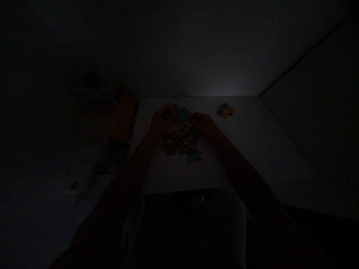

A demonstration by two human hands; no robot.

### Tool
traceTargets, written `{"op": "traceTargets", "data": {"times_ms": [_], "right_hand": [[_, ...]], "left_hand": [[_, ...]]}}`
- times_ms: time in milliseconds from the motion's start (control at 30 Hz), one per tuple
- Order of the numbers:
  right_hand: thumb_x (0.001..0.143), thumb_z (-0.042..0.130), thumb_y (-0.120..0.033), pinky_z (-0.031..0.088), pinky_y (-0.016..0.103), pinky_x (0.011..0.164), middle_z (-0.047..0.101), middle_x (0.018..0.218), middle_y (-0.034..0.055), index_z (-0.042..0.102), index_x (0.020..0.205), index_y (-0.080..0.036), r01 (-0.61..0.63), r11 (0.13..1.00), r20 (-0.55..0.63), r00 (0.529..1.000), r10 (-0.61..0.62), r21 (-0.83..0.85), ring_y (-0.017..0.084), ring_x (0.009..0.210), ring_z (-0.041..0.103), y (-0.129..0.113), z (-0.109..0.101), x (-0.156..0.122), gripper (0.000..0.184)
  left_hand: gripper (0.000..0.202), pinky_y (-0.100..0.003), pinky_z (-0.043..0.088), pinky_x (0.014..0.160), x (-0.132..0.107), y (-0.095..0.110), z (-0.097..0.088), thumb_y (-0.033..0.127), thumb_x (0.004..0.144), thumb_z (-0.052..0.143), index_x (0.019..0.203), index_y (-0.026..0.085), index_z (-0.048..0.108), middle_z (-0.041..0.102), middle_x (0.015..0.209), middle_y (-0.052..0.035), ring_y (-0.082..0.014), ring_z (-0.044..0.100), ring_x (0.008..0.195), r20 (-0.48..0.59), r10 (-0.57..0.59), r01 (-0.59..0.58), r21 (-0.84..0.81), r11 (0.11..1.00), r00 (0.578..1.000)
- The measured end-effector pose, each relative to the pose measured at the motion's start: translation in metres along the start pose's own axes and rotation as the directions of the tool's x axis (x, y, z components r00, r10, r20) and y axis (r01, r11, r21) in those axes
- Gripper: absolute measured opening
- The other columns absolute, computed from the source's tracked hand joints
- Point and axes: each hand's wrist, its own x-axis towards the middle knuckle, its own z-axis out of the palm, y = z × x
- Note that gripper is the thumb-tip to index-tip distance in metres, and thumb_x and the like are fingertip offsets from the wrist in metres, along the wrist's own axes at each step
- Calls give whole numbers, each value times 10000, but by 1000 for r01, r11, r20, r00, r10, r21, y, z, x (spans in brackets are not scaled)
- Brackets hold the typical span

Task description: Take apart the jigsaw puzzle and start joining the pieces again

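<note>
The view is very dark. A heap of loose jigsaw puzzle pieces [181,142] lies on a pale tabletop, in greens, yellows and reds. My left hand [159,121] is at the heap's upper left, its fingers curved in among the pieces. On the opposite side, my right hand [205,125] reaches in from the right with bent fingers touching the pieces. Between the hands shows a bluish-green puzzle piece [183,114]. Whether either hand grips a piece is lost in the dark. A greenish piece [193,155] sticks out at the heap's near edge.
A smaller pile of puzzle pieces [225,110] sits at the back right of the table [246,142]. An orange box-like object [125,117] stands at the left edge, with a dark picture-printed item [114,157] nearer. A wall [196,56] rises behind the table.
</note>
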Motion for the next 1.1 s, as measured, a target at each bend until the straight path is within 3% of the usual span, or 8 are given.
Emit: {"op": "traceTargets", "data": {"times_ms": [167,300,500,633,700,867,967,1100], "right_hand": [[924,783,-916,542,381,715,822,958,76,831,997,-251,-81,993,-12,997,83,87,254,836,694,3,0,1,671],[859,882,-867,550,371,698,805,946,62,809,991,-266,-57,989,-68,996,66,135,235,814,670,5,-1,4,620],[858,889,-864,485,341,604,722,836,26,764,927,-275,-90,980,-28,995,97,180,206,733,599,5,-4,4,605],[875,877,-831,568,379,759,702,859,28,737,894,-276,29,984,-172,985,2,177,223,847,639,1,-8,7,573],[876,867,-847,579,387,816,664,834,16,712,870,-279,87,976,-257,966,-34,200,216,857,627,-2,-11,9,589],[879,876,-885,546,358,765,610,788,-6,637,817,-286,198,940,-434,899,-61,278,199,822,591,-10,-19,11,648],[889,891,-882,553,354,765,608,792,-7,610,807,-286,236,928,-468,880,-79,287,199,832,603,-10,-22,12,664],[879,903,-887,552,353,766,601,784,-11,636,811,-285,303,906,-490,862,-128,297,193,817,604,-9,-23,12,662]], "left_hand": [[364,-296,721,819,0,10,-2,542,1058,877,1189,202,872,882,1219,-115,-239,847,1051,-21,-14,14,7,1000,1000],[325,-287,716,823,0,16,-3,508,1039,914,1154,206,888,888,1182,-91,-232,837,1040,-79,-61,64,33,997,995],[341,-277,687,789,-3,22,-3,510,1024,914,1160,197,905,896,1196,-99,-240,834,1048,-73,-81,83,32,996,994],[333,-283,658,759,-1,23,-6,520,1018,933,1105,201,896,898,1164,-111,-255,834,1042,-171,-105,119,72,990,980],[294,-307,677,818,1,23,-9,496,1021,930,1079,210,891,899,1138,-103,-256,839,1044,-225,-106,125,75,989,969],[294,-380,709,987,5,22,-17,509,994,958,1041,230,878,896,1125,-100,-276,851,1104,-286,-92,111,49,993,954],[377,-388,718,941,5,22,-19,566,956,999,1054,232,855,885,1111,-102,-291,848,1091,-295,-125,144,42,989,947],[438,-314,659,742,3,24,-19,585,955,1004,1120,211,848,869,1137,-124,-278,839,1039,-282,-141,161,49,986,949]]}}
